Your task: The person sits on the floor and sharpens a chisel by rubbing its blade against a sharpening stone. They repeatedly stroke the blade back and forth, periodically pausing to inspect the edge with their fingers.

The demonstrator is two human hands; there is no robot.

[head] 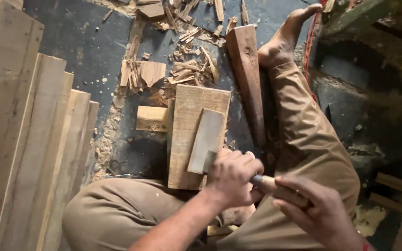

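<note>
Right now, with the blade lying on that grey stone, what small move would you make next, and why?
Probably a short push of the chisel forward along the grey stone. Its blade end lies at the stone's near end, the left hand presses down over it, the right hand grips the wooden handle, and most of the stone lies bare ahead on the board.

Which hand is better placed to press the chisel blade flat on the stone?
Left, probably. The left hand already sits over the chisel where it meets the sharpening stone; the right hand is back on the wooden handle.
</note>
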